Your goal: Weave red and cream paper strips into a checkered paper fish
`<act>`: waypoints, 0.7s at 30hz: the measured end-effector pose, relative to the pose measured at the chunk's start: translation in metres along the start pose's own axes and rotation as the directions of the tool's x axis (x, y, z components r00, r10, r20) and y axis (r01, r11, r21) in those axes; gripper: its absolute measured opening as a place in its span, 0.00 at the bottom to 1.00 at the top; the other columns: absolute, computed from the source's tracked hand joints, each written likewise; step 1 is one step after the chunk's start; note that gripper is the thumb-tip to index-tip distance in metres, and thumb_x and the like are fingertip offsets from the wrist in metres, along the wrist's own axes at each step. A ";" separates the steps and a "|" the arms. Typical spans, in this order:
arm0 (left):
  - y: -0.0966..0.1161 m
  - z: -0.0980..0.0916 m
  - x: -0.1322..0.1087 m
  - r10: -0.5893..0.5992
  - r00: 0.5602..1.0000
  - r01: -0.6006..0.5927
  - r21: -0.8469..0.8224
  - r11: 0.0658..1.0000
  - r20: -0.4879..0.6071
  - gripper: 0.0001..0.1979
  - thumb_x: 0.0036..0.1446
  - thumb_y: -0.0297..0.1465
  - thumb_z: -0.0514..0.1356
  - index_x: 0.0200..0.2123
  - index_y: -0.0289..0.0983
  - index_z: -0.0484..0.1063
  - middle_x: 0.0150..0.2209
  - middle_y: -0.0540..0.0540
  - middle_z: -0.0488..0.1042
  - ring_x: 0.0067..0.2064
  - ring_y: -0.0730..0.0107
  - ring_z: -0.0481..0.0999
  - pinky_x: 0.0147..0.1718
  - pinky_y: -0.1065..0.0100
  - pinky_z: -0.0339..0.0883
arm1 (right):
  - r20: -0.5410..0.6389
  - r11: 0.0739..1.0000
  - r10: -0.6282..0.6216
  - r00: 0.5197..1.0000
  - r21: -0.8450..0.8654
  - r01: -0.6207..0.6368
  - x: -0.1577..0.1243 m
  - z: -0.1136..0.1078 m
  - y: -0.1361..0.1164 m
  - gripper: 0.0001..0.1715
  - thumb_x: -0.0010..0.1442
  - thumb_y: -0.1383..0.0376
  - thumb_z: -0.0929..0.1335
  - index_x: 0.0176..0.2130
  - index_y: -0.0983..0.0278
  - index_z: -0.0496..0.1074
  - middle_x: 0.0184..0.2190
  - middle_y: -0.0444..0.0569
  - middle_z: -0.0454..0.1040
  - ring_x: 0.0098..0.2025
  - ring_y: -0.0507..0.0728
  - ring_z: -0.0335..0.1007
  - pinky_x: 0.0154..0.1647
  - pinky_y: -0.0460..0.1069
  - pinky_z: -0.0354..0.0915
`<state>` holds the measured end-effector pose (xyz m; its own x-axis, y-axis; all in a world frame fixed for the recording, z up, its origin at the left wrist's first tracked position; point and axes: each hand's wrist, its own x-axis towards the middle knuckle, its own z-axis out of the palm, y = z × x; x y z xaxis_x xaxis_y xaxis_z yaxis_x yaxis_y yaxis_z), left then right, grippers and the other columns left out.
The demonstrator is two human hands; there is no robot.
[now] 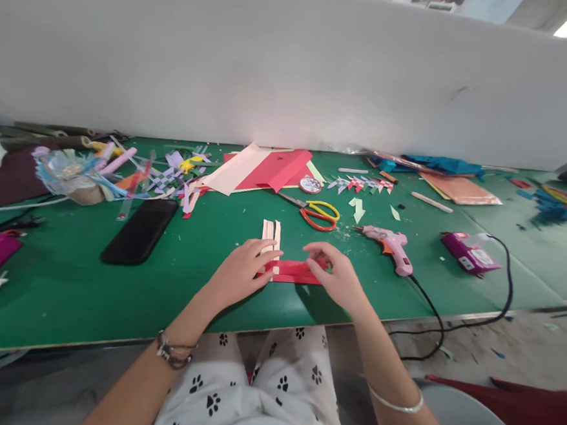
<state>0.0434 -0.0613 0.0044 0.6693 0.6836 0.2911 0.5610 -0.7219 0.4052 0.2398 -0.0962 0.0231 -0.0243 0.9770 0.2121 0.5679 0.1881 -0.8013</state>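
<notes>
Red paper strips (293,271) lie crosswise over cream paper strips (271,230) on the green mat (204,233) near the table's front edge. My left hand (241,272) rests on the left end of the weave, fingers stretched flat and pressing the strips down. My right hand (336,274) is at the right end, its fingers curled and pinching a red strip. Both forearms come in from below, each with a bracelet at the wrist.
Yellow-and-orange scissors (318,214) and a pink glue gun (390,244) with its black cord lie just beyond the hands. A black phone (140,231) lies to the left. Red and cream paper sheets (266,169), a heap of coloured strips (135,173) and a purple box (468,253) crowd the back.
</notes>
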 end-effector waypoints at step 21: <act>0.012 0.016 -0.007 0.129 0.991 -0.135 0.194 0.972 0.043 0.11 0.54 0.24 0.52 0.41 0.31 0.68 0.37 0.41 0.71 0.39 0.63 0.70 0.35 0.63 0.69 | -0.022 0.933 -0.118 0.993 -0.344 0.103 -0.017 -0.006 0.026 0.10 0.55 0.71 0.58 0.32 0.65 0.67 0.29 0.49 0.67 0.30 0.53 0.64 0.33 0.48 0.61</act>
<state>0.0535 -0.0764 -0.0066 0.7563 0.5795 0.3036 0.5492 -0.8146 0.1868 0.2595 -0.1085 0.0018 -0.0731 0.9454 0.3176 0.8103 0.2419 -0.5337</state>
